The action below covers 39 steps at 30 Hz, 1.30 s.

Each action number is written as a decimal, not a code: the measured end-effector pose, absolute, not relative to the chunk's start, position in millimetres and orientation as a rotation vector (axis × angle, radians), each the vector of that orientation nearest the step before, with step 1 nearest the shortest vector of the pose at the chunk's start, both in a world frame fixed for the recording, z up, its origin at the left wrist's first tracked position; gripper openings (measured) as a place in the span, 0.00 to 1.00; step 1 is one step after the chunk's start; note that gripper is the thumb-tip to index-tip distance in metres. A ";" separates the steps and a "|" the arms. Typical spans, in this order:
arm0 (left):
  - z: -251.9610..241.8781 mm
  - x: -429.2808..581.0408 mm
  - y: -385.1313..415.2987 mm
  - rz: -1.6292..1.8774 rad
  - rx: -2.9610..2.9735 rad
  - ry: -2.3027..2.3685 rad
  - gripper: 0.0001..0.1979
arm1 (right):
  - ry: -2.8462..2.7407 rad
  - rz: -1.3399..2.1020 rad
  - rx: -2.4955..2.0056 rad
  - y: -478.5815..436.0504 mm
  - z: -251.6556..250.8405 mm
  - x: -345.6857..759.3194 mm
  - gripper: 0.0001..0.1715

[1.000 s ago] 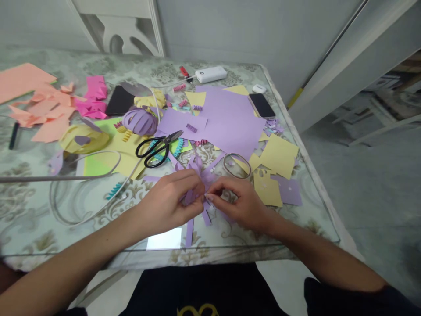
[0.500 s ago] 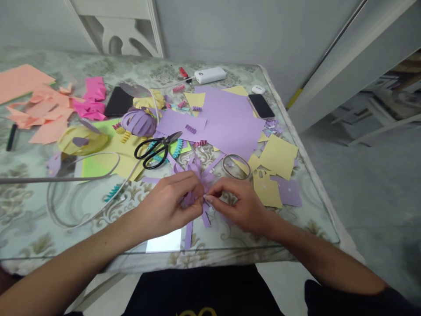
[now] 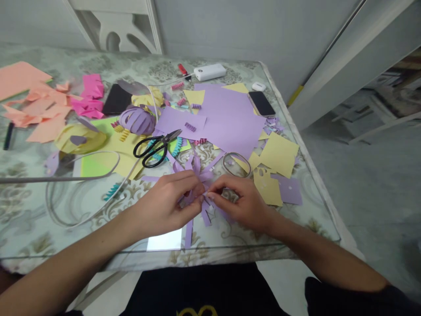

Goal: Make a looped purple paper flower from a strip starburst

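Note:
Purple paper strips [image 3: 188, 235] fan out from one middle near the table's front edge, partly hidden under my hands. My left hand [image 3: 174, 199] is closed at the centre of the strips, thumb and fingers pinching a purple strip. Right beside it, my right hand [image 3: 241, 202] is closed in a pinch, its fingertips almost touching the left ones. What sits between the right fingertips is too small and covered to make out. Black-handled scissors [image 3: 158, 148] lie beyond my left hand, blades partly apart. A roll of tape or ring [image 3: 237, 165] lies just past my right hand.
Purple paper sheets [image 3: 230, 118] and yellow pieces [image 3: 279, 153] cover the right side. A phone [image 3: 261, 104] and a white power bank [image 3: 209, 72] lie farther back. Purple [image 3: 137, 120] and yellow [image 3: 80, 139] paper balls, a looped cable [image 3: 62, 224] and orange paper [image 3: 49, 107] are left.
Both hands stay pinched together at the centre of the strips, with only slight finger movement. The whole view has shifted a little.

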<state>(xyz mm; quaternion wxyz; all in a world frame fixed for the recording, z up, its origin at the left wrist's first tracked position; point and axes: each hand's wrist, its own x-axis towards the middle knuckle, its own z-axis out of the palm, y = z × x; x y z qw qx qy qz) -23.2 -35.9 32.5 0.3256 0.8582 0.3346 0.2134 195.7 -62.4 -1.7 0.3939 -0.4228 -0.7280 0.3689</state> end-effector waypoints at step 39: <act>28.5 -21.3 -36.0 0.646 2.261 0.858 0.05 | -1.874 0.925 -1.049 -62.0 -1.3 197.7 0.03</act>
